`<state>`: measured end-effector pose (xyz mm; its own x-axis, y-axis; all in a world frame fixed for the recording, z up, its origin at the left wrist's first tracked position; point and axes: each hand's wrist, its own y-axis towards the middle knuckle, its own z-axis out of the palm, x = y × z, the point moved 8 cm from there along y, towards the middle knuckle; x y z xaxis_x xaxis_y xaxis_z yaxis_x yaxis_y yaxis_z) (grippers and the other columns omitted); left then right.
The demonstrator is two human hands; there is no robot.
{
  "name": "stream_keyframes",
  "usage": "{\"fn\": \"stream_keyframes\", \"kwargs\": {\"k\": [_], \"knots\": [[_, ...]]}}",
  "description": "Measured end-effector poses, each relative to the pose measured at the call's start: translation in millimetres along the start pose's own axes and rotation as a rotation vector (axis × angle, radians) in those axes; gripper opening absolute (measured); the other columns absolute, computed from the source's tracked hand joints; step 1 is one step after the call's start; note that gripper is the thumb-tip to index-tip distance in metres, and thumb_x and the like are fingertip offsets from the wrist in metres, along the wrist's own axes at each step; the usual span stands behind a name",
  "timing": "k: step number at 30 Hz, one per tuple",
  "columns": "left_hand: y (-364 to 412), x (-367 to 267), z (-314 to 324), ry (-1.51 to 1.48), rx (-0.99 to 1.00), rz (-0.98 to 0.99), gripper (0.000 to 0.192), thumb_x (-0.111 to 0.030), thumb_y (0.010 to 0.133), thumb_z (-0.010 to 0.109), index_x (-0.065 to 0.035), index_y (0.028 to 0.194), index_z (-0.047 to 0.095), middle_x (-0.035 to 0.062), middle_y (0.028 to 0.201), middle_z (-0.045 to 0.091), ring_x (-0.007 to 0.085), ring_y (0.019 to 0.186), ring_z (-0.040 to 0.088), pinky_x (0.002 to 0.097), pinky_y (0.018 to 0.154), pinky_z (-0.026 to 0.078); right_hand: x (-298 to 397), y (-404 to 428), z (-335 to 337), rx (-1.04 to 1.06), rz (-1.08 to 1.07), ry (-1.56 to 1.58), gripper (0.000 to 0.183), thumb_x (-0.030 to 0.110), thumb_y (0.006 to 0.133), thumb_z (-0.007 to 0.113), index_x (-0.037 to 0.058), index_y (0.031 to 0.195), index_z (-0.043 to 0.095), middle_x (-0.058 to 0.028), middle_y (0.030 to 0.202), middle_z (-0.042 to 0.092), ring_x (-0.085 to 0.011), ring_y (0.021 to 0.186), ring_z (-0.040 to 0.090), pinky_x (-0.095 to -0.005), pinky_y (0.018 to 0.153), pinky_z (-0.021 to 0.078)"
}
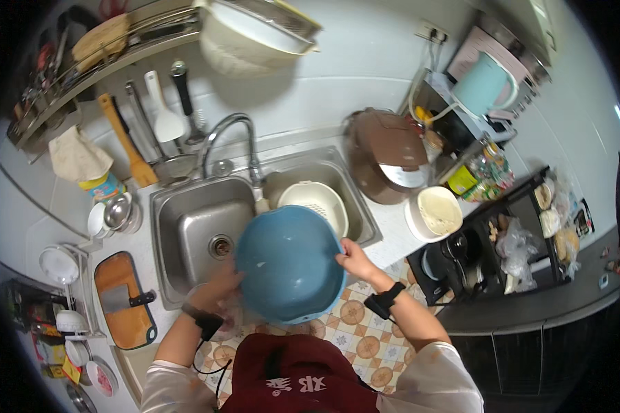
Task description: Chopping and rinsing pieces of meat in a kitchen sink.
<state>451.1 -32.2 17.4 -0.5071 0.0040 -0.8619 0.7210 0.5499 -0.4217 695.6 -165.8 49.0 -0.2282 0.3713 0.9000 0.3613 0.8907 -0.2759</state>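
Note:
A blue plastic basin (289,263) is held in front of me, over the front edge of the double sink, and I see its bare inside. The thumb and fingers of my right hand (359,260) grip its right rim. At the opposite rim is my left hand (218,281), blurred, with its fingertips against the basin. A blurred, clear-looking item (227,322) with something reddish shows below that wrist. Behind the basin, a white plastic colander (312,199) sits in the right sink bowl, partly covered. The left sink bowl (191,227) shows its drain.
A curved faucet (230,121) stands behind the sink. To the left, a cleaver (119,298) lies on a cutting board (126,330). On the right are a brown rice cooker (387,149) and a white container (434,214). Large bowls (253,46) hang above.

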Motion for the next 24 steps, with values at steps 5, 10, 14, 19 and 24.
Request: {"fn": "stream_keyframes", "kwargs": {"k": [5,10,14,19,24], "knots": [[-2,17,-15,-0.321,0.070,-0.151,0.047,-0.005,0.074,0.046,0.0022,0.116,0.025,0.0177,0.106,0.042,0.0235,0.089,0.048,0.0309,0.074,0.043,14,27,12,0.097,0.061,0.016,0.007,0.003,0.068,0.045,0.0025,0.067,0.038,-0.0020,0.054,0.040,-0.0092,0.041,0.039,-0.0226,0.034,0.0327],[12,40,-33,-0.289,0.128,-0.071,0.042,-0.006,0.073,0.044,0.0037,0.112,0.032,0.0173,0.099,0.047,0.0217,0.079,0.053,0.0287,0.061,0.046,41,50,34,0.154,0.179,-0.033,0.007,0.004,0.068,0.046,0.0007,0.070,0.041,-0.0020,0.056,0.040,-0.0092,0.041,0.039,-0.0218,0.034,0.0335],[2,15,-45,-0.440,0.129,-0.050,0.042,-0.006,0.072,0.044,0.0051,0.110,0.029,0.0187,0.087,0.050,0.0214,0.060,0.056,0.0262,0.047,0.048,50,68,43,0.191,0.198,-0.078,0.007,0.002,0.068,0.047,0.0008,0.073,0.042,-0.0022,0.054,0.044,-0.0088,0.039,0.041,-0.0202,0.033,0.0341],[5,30,-49,-0.272,0.246,0.026,0.040,-0.002,0.073,0.040,0.0033,0.112,0.032,0.0162,0.097,0.047,0.0216,0.077,0.053,0.0288,0.057,0.045,73,83,59,0.253,0.251,-0.081,0.010,0.004,0.067,0.047,-0.0026,0.073,0.043,-0.0049,0.061,0.045,-0.0099,0.037,0.041,-0.0221,0.033,0.0356],[13,47,-48,-0.317,0.318,-0.078,0.040,0.001,0.073,0.037,0.0054,0.112,0.029,0.0190,0.098,0.046,0.0254,0.078,0.054,0.0316,0.059,0.052,93,94,66,0.281,0.272,-0.139,0.014,0.005,0.068,0.047,-0.0061,0.075,0.046,-0.0062,0.059,0.047,-0.0110,0.038,0.043,-0.0224,0.034,0.0366]]}}
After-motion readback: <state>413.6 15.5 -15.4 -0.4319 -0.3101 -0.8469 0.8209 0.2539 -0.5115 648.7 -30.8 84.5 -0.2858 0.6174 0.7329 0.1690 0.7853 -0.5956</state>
